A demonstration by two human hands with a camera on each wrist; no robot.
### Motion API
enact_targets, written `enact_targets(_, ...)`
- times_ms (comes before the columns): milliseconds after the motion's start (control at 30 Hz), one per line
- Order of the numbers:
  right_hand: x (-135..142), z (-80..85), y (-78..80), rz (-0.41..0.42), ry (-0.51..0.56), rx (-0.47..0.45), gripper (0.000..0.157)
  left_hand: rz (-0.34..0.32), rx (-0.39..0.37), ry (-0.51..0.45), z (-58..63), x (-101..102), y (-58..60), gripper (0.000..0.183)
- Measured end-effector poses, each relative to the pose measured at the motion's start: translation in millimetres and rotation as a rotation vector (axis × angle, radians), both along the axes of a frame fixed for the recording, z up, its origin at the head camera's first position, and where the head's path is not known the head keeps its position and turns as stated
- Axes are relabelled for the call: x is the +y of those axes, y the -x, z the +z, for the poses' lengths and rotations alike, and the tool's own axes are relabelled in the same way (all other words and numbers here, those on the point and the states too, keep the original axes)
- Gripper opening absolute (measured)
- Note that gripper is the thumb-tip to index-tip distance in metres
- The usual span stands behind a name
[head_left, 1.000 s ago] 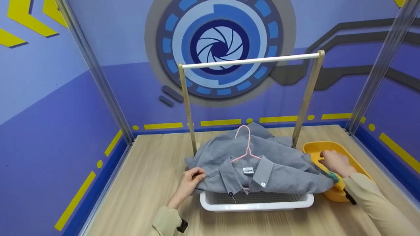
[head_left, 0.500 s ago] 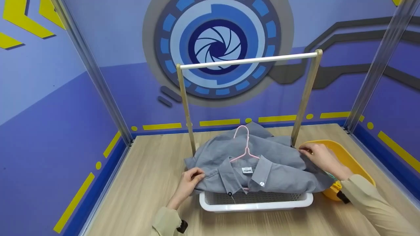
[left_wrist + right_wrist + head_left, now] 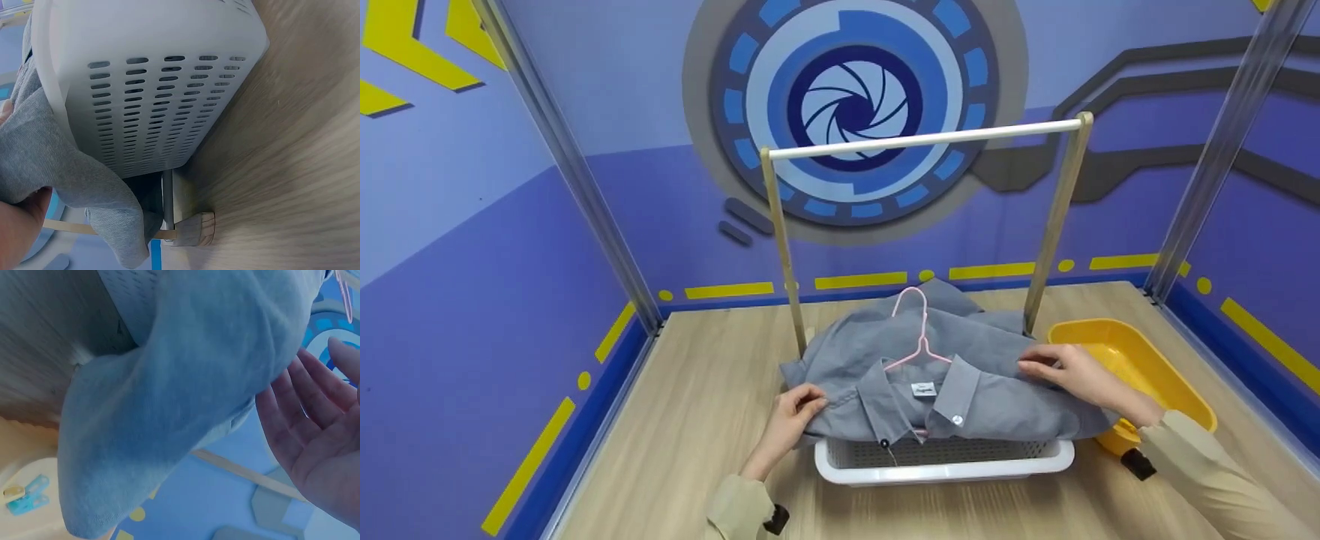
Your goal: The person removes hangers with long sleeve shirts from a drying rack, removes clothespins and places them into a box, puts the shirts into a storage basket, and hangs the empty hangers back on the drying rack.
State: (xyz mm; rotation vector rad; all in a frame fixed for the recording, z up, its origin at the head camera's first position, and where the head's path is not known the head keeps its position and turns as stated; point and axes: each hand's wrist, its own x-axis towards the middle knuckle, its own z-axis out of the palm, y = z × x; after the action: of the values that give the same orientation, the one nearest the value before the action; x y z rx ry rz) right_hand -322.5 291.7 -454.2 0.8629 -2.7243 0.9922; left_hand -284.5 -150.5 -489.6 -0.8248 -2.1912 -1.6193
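A grey collared shirt (image 3: 847, 341) lies heaped over a white perforated basket (image 3: 945, 474). The hook of a pink hanger (image 3: 924, 322) rises out of its collar. At the shirt's left shoulder, my left hand (image 3: 793, 416) pinches the cloth; the left wrist view shows a fold of grey fabric (image 3: 73, 174) in its grasp. My right hand (image 3: 1084, 375) is at the right shoulder, fingers extended against the cloth. In the right wrist view its palm faces the camera, fingertips partly behind the sleeve (image 3: 169, 399), with nothing gripped.
Behind the shirt stands a wooden rack with a white crossbar (image 3: 922, 141). To the right is a yellow tray (image 3: 1196, 397); a blue clip (image 3: 28, 503) and a yellow piece lie in it. Blue printed panels (image 3: 660, 210) enclose the wooden tabletop (image 3: 712, 375).
My right hand has come left from above the yellow tray to the shirt's right shoulder. The left hand keeps its hold, and the shirt and hanger stay nearly still.
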Motion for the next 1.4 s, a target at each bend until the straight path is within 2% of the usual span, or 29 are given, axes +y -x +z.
enact_targets(167,-3,-2.8,0.7,0.066,0.002,-0.028,0.023,0.009,0.008,0.002,0.4,0,-0.7,0.003)
enact_targets(400,-8,-8.8,-0.6,0.093,-0.008,-0.087,0.025,0.005,-0.004,0.003,-0.5,-1,-2.1,0.005)
enact_targets(700,-17,-16.6,-3.6,0.134,-0.029,-0.046,0.014,0.011,0.043,0.016,-0.4,0,-2.5,0.007)
enact_targets(933,-19,-21.8,-5.8,0.175,0.013,0.011,0.019,0.015,0.027,0.020,0.0,0,-2.5,0.005)
enact_targets(1200,-16,-23.6,-6.0,0.101,0.005,0.001,0.012,-0.031,-0.040,0.007,4.7,-2,-0.9,0.005)
enact_targets(1400,-14,-22.5,-6.2,0.082,0.055,0.038,0.011,0.035,-0.109,0.027,7.5,-7,-2.1,0.018)
